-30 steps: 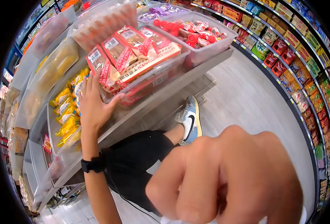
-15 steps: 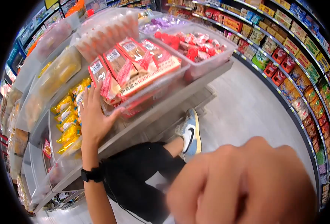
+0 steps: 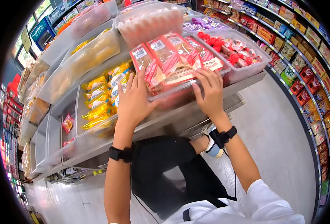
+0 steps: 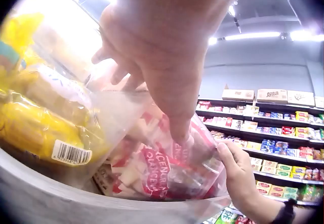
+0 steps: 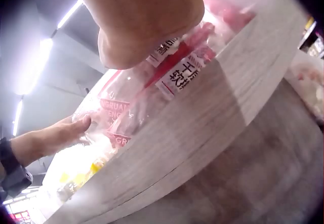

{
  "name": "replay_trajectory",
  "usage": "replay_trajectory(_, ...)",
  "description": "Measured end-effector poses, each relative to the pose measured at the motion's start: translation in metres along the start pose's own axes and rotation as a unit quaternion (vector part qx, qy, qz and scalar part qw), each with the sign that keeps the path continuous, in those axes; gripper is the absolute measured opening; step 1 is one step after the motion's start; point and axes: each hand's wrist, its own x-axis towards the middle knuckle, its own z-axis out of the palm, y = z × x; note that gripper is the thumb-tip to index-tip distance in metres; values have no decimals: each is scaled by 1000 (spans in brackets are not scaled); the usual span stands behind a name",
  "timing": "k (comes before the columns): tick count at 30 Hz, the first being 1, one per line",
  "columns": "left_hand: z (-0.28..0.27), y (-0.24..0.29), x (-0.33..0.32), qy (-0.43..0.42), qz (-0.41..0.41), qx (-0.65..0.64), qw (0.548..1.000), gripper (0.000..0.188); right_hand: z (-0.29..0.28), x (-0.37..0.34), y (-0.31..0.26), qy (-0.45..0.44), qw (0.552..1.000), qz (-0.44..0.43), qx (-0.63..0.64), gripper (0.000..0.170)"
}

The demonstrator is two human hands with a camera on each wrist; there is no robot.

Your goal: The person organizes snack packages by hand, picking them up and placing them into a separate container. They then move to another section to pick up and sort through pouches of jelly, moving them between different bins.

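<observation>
My left hand (image 3: 133,100) rests at the left front corner of a clear plastic bin (image 3: 172,95), its fingers stretched along the side and the thumb spread toward the front. Red-and-clear snack packets (image 3: 161,52) stand in rows in that bin, with a cream-labelled one across the front. Over the bin's front right edge lies my right hand (image 3: 211,93), fingers loosely bent onto the packets and thumb lower at the front wall. In the left wrist view, the left thumb reaches down onto the red packets (image 4: 157,171). Part of the right fingers is hidden in the right wrist view.
Left of the bin sits another with yellow-wrapped snacks (image 3: 97,102). To its right is a bin of red-capped candies (image 3: 243,56). A tall bin (image 3: 150,26) rises behind. Stocked shelves (image 3: 303,67) line the right side, beyond the floor (image 3: 277,149).
The right hand has come from close before the camera onto the bin's front right. The left hand stays at the bin's left corner. The view has swung left.
</observation>
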Motion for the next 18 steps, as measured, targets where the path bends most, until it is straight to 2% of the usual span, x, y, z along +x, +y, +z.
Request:
replay_trajectory(5, 3, -3, 2, 12, 12, -8, 1000, 109, 10, -4, 2, 42, 999, -7, -8, 34)
replay_trajectory(13, 8, -7, 2, 21, 31, -8, 999, 102, 9, -11, 8, 25, 1000, -11, -3, 38)
replay_trajectory(18, 3, -5, 2, 18, 26, -42, 999, 101, 12, -11, 8, 43, 999, -16, 4, 40)
